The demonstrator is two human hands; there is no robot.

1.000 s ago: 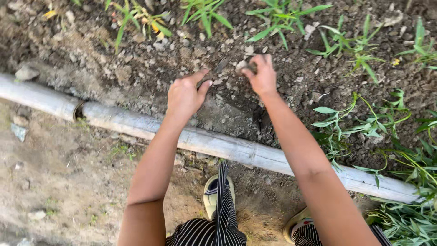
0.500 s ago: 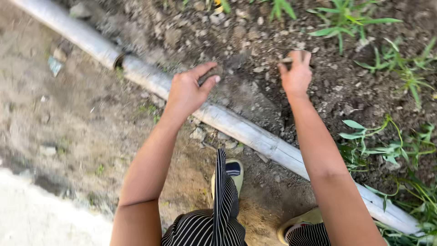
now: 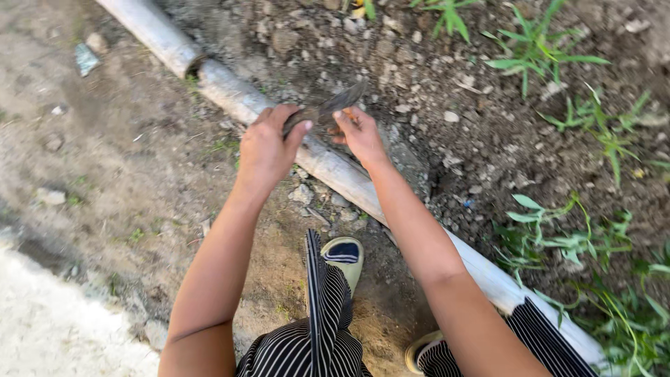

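From the head view, both hands meet just above the pipe (image 3: 335,171), which runs as a slant from the upper left to the lower right. The left hand (image 3: 267,150) is closed with curled fingers on one end of a thin, dark, flat piece (image 3: 328,108); I cannot tell if it is a blade, a leaf or a strip of bark. The right hand (image 3: 359,134) pinches the same piece near its middle, and the pointed end sticks up beyond the pipe, over the soil (image 3: 433,77).

If the piece has a sharp edge, I think it could cut a finger, because both grips are close together. If it is dry, it could break between the hands.

The pipe looks pale, round and dusty. The soil beyond it is dark, lumpy and full of small stones, with green weeds (image 3: 537,56). On the near side of the pipe the ground is packed and brown, where a shoe (image 3: 343,255) stands.
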